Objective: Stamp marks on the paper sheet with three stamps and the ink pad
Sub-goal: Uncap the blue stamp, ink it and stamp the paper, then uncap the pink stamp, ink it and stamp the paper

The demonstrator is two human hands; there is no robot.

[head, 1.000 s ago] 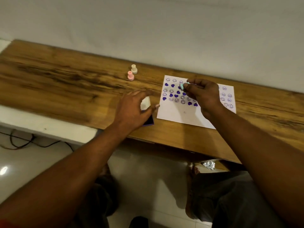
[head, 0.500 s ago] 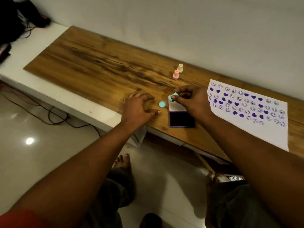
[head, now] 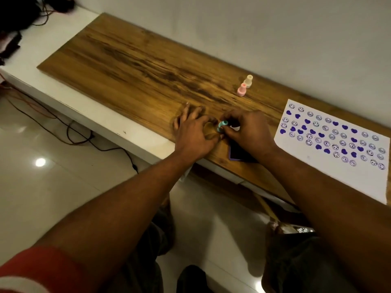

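Both hands meet over the brown wooden tabletop; right hand pinches a small teal plastic stamp; left hand touches it, fingers spread, grip cannot be told; dark purple ink pad open, just beneath right wrist; pink stamp and cream stamp upright, touching, farther back; white paper sheet with purple hearts and smileys at right.

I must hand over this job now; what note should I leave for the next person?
Right hand: pinches the teal stamp beside the ink pad.
Left hand: on the table, fingertips touching the same stamp.
Pink stamp and cream stamp stand upright near the wall.
Done: paper sheet carries rows of purple hearts and smileys.
Left: its near part is bare.
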